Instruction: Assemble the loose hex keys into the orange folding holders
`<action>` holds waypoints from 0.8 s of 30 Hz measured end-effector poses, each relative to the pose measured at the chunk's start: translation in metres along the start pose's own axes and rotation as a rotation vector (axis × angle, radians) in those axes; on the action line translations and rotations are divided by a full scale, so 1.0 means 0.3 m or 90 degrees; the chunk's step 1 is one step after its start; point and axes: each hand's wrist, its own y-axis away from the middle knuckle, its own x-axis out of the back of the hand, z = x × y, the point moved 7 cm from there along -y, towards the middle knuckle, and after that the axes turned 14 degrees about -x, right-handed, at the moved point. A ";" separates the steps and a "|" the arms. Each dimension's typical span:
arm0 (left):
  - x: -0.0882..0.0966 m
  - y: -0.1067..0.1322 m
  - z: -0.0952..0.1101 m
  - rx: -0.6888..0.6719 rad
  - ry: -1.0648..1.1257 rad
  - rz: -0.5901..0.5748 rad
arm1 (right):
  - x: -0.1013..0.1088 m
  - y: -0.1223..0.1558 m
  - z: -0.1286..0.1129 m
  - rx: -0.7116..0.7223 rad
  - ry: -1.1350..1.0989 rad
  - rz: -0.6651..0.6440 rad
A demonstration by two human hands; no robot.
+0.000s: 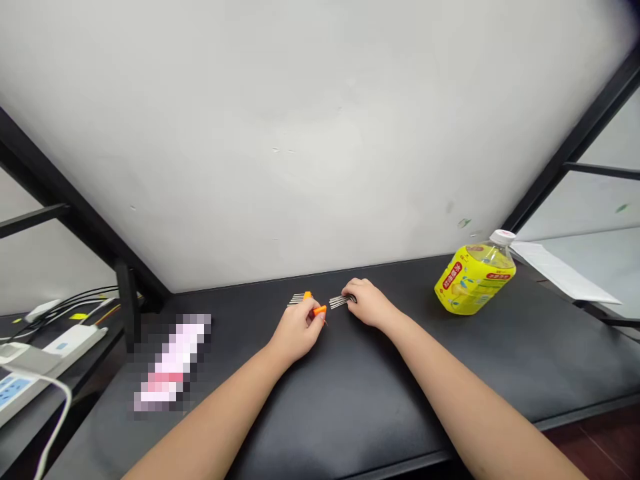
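A matte black tabletop (pixel 350 400) runs up to a plain white wall (pixel 300 133), with black metal frame bars (pixel 575 147) slanting away on either side. Near the far edge of the table, the two bare hands meet close together in the middle of the view.

The left hand (pixel 296 332) is closed, its thumb and fingers pinching a small orange plastic piece (pixel 319 310) that sticks out to the right of the fist. Just beyond its knuckles lies a short row of thin silver pins (pixel 296 299) with a second orange tip at its end; whether the hand touches that row cannot be told.

The right hand (pixel 367 303) rests on the table, palm down, with its fingers curled over one end of a bundle of thin silver metal rods (pixel 340 301). The free ends of the rods point toward the orange piece and stop just short of it.

Well to the right a yellow plastic drink bottle (pixel 473 277) with a white cap leans tilted on the table. Beyond it lies a white paper sheet (pixel 560 270). On the far left sit white power strips (pixel 70 340) with cables, and nearer lies a pink and white object (pixel 173 363), too blurred to identify
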 end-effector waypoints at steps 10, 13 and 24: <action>0.017 -0.002 -0.042 0.039 0.119 0.100 | 0.037 0.064 -0.101 0.054 -0.221 -0.020; 0.020 -0.004 -0.046 0.027 0.098 0.100 | -0.033 0.098 -0.150 0.037 -0.391 -0.200; 0.014 -0.003 -0.026 0.034 0.036 0.060 | -0.027 0.087 -0.110 -0.086 -0.328 -0.148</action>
